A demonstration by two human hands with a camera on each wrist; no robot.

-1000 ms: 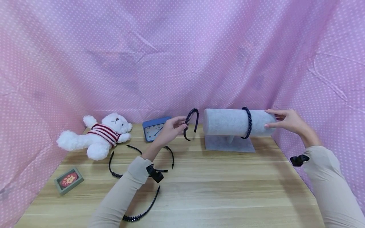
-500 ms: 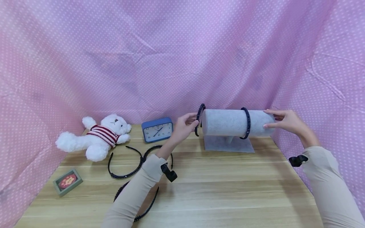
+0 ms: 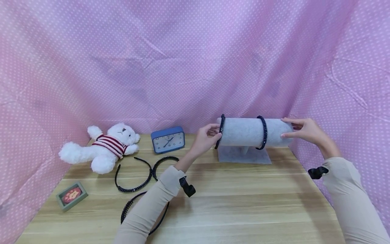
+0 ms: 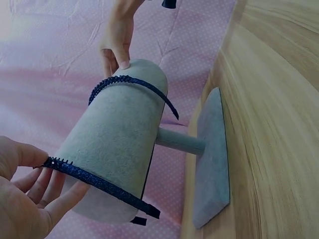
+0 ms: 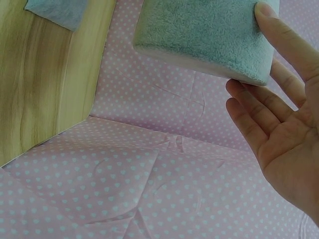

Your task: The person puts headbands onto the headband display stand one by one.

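Observation:
A grey plush headband display stand (image 3: 242,132), a horizontal roll on a flat base, stands at the back right of the table. My left hand (image 3: 204,139) pinches a dark beaded headband (image 4: 104,185) with thumb and fingers; the band sits over the roll's left end, its free tips pointing down in the left wrist view. A second dark headband (image 3: 263,132) straddles the roll right of its middle. At the opposite end my right hand (image 3: 310,131) grips the roll, thumb (image 5: 274,22) on its side and other fingers partly hidden behind.
Three more dark headbands lie at the left: one headband (image 3: 134,189) by the bear, another headband (image 3: 156,165) touching it, a third headband (image 3: 125,210) partly under my left sleeve. A blue alarm clock (image 3: 168,140), white teddy bear (image 3: 99,164) and small picture frame (image 3: 62,203) stand or lie around them.
My left hand has carried the headband rightward from beside the clock and slid it over the roll's left end. The right hand keeps its hold on the other end.

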